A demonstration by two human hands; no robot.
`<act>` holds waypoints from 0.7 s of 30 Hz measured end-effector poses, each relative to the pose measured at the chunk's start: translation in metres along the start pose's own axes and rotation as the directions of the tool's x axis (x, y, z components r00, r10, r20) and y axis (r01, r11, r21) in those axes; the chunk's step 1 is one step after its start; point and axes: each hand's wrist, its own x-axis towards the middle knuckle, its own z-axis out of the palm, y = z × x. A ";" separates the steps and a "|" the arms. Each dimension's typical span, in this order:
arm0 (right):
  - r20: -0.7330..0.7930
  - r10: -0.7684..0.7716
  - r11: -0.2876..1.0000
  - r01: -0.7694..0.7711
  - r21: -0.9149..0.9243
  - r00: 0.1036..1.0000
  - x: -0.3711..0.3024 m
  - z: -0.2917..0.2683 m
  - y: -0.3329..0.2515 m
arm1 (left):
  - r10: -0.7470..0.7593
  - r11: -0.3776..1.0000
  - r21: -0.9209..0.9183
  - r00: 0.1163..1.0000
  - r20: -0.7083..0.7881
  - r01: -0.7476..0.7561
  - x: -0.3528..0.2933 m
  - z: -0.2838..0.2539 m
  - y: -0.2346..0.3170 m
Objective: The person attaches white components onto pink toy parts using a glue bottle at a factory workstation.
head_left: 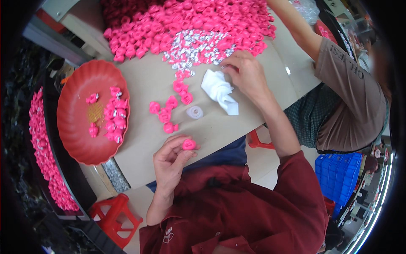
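Observation:
My left hand (168,163) pinches a small round pink plastic piece (189,144) between thumb and fingers, just above the table's near edge. Farther off, my right hand (248,76) is closed in a pinch beside a heap of small silvery and pink parts (198,45). Whatever its fingertips hold is too small to make out. Just left of that hand lies a crumpled white cloth (220,91). A small round whitish disc (195,112) sits between the cloth and several loose pink pieces (165,114).
Hollow pink pieces (194,17) form a big pile at the back. A red scalloped basin (69,122) on the left holds pink-and-silver pieces and tiny golden parts (96,112). Another person's arm (298,25) reaches in from the right. Red stools (116,218) and blue crates (338,175) stand below.

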 end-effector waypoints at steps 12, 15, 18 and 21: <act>0.290 0.085 0.662 -0.271 0.699 0.953 -0.073 -0.021 -0.073 | 0.065 0.998 -0.007 0.997 -0.043 -0.065 0.001 0.008 -0.005; 0.386 0.044 0.539 -0.347 0.768 0.922 -0.086 -0.016 -0.080 | 0.115 0.992 0.064 0.993 -0.030 -0.113 0.001 0.011 -0.006; 0.407 0.051 0.500 -0.376 0.780 0.912 -0.092 -0.010 -0.079 | 0.131 0.983 0.135 0.991 -0.030 -0.126 0.000 0.014 -0.006; 0.440 0.044 0.490 -0.403 0.773 0.897 -0.095 -0.009 -0.079 | 0.152 0.973 0.181 0.988 -0.039 -0.143 -0.001 0.016 -0.006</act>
